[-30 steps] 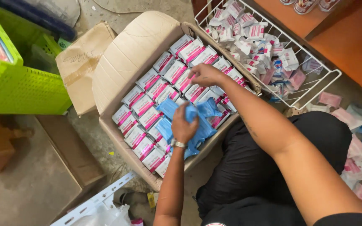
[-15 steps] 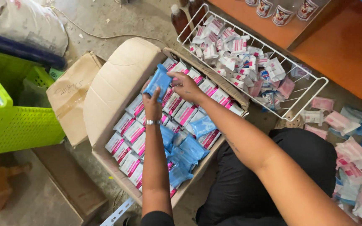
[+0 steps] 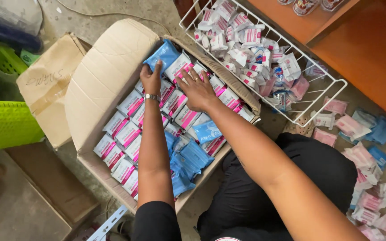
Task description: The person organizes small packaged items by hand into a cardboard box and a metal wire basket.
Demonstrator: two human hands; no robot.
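Resting on seemingly concrete floor (image 3: 68, 13): cardboard box (image 3: 108, 76).

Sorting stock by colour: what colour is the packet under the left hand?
Blue, clearest in the head view: the left hand rests on the packet.

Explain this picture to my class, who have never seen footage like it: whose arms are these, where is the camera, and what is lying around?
There is no machine here. A person wears a camera on the head, so the view looks down along their own arms. The left hand holds a blue packet at the far end of a cardboard box. The right hand rests flat on the pink-and-white packs filling that box. More blue packets lie on top near the person. Beside the box sits a white wire basket of small sachets, a green crate stands to the left, and loose sachets litter the floor.
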